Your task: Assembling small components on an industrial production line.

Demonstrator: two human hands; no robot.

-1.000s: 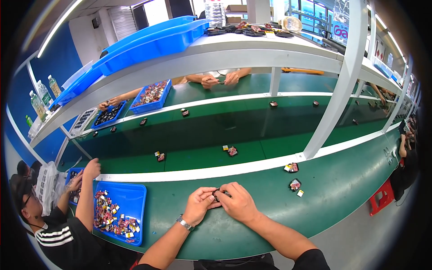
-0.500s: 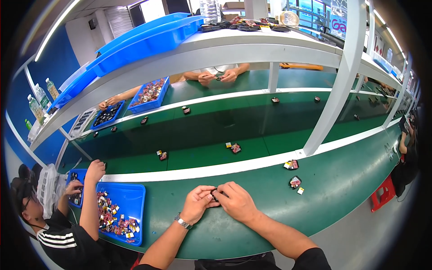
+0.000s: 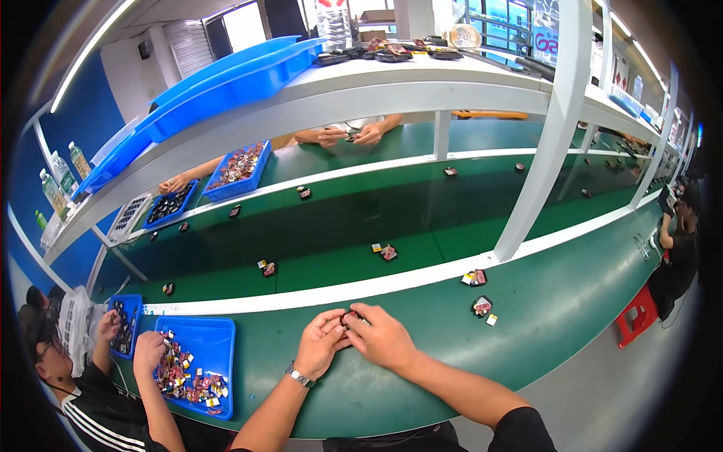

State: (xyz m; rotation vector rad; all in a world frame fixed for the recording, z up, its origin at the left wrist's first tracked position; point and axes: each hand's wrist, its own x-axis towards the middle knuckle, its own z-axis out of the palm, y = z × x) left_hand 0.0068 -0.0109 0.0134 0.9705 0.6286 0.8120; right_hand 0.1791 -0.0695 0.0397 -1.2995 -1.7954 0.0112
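My left hand (image 3: 322, 345) and my right hand (image 3: 382, 337) meet above the green worktop, fingers closed around a small black part (image 3: 349, 317). Most of that part is covered by the fingers, so its exact kind cannot be made out. My left hand pinches it from the left while the right fingers press over its top. To the right of my hands, two small black parts with red and yellow-white pieces, a far one (image 3: 474, 278) and a near one (image 3: 482, 305), lie on the worktop. A small yellow-white tag (image 3: 492, 320) lies beside the near one.
At left, a co-worker's hand (image 3: 150, 352) is at a blue tray (image 3: 218, 329) of red and yellow pieces; a smaller blue tray (image 3: 136, 307) holds black parts. Beyond a white rail (image 3: 301, 296), similar parts (image 3: 388, 252) lie on a green belt. A white post (image 3: 536, 162) supports the shelf.
The co-worker's nearer hand has come down from over the rail to the blue tray. A small part now shows on the belt's left end. My hands stay together, fingers slightly shifted.
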